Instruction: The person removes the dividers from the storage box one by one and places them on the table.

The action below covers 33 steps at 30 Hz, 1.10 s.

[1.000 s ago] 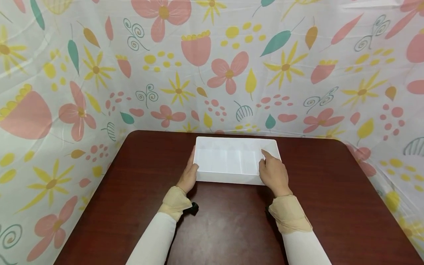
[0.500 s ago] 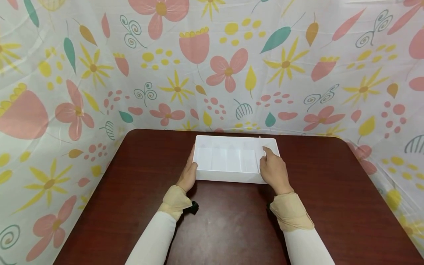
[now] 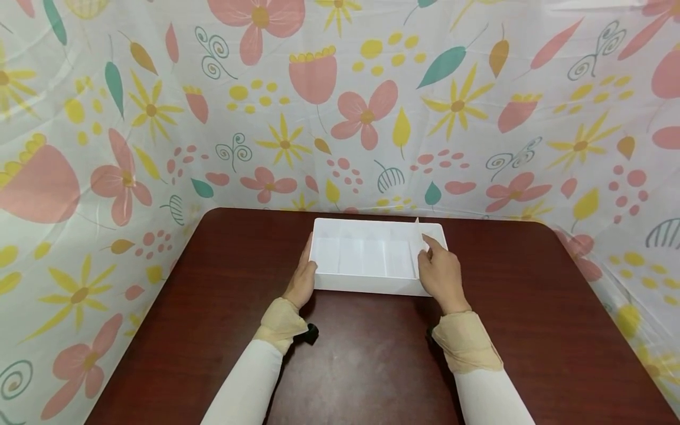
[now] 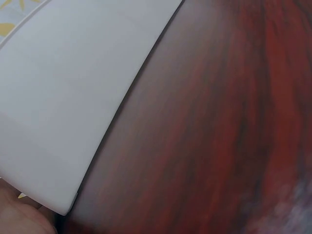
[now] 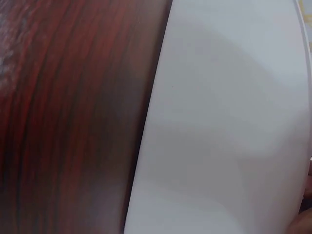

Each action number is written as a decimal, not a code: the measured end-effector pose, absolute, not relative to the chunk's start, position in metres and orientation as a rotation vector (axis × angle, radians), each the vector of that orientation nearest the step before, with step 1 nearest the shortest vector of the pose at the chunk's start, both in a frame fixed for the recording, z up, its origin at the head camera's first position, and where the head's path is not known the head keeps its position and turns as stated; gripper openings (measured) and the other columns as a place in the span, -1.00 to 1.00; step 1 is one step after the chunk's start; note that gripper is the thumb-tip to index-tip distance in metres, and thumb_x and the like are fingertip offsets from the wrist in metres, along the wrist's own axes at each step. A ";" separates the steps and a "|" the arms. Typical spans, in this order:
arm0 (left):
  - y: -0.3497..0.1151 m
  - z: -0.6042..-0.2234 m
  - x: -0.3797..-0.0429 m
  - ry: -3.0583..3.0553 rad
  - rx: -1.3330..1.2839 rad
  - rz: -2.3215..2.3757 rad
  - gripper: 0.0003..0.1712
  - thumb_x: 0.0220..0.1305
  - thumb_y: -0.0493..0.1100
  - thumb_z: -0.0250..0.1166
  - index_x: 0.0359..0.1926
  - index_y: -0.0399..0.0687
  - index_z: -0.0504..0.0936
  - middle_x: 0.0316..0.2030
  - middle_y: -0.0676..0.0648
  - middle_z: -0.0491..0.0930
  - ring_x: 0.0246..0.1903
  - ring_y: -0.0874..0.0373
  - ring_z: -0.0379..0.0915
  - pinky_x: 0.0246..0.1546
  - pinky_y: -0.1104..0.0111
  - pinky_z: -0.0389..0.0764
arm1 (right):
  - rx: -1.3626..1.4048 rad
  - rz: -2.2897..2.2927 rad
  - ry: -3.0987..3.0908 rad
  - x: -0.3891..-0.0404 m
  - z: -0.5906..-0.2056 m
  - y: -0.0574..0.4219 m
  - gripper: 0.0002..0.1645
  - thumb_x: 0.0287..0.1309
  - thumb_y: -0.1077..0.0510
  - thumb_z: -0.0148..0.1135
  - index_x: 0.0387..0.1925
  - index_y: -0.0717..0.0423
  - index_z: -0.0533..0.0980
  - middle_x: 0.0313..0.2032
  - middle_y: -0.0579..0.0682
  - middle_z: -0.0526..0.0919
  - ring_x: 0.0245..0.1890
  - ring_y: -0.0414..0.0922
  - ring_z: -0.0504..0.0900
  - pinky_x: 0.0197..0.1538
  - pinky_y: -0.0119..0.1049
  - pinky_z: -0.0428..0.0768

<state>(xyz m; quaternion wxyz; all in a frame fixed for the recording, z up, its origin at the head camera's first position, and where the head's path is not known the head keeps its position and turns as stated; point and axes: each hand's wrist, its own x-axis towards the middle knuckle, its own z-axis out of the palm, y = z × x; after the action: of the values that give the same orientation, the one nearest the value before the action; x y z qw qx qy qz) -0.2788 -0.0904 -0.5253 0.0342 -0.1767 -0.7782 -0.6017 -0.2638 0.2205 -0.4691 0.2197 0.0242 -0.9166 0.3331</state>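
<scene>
Rising a little further above the far rim than half a second ago, the tip of a thin white divider is now showing as a clear point, while both hands and the box are keeping almost the same places.

Nearest, two white sleeves are reaching forward, and tan wraps are covering the wrists. Beyond them, the left hand is gripping the left end of the white box, its thumb lying by the near corner and its fingers running along the outer wall, probably to steady that end. Its partner, the right hand, is reaching over the right end, forefinger and thumb standing apart beside the divider; whether they are pinching it I cannot tell, and the other fingers are mostly hiding. That placing seems to be giving them access to the divider's edge.

Open side up, the box is sitting on the far part of the dark red table, near its back edge. Its long axis is running left to right, with one long wall facing the person; the divider is pointing from near to far, crossing that axis. Farthest off, a flowered curtain is hanging behind the table.
</scene>
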 end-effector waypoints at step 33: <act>-0.089 -0.492 -0.265 -2.353 -0.641 -1.913 -0.19 0.26 -0.48 -0.37 0.52 -0.12 -0.32 0.50 -0.14 -0.32 0.42 0.02 -0.44 0.38 -0.11 -0.25 | 0.027 0.899 -2.745 -0.256 -0.450 0.222 -0.41 0.10 0.19 0.08 0.20 0.31 0.45 -0.12 0.29 0.67 -0.35 0.04 0.62 -0.34 0.08 0.53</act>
<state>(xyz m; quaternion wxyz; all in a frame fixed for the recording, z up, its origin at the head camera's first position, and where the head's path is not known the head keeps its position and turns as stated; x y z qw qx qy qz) -0.2647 -0.0889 -0.4925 0.0209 -0.2067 -0.7590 -0.6170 -0.2561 0.2224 -0.4505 0.1262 0.0093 -0.9427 0.3086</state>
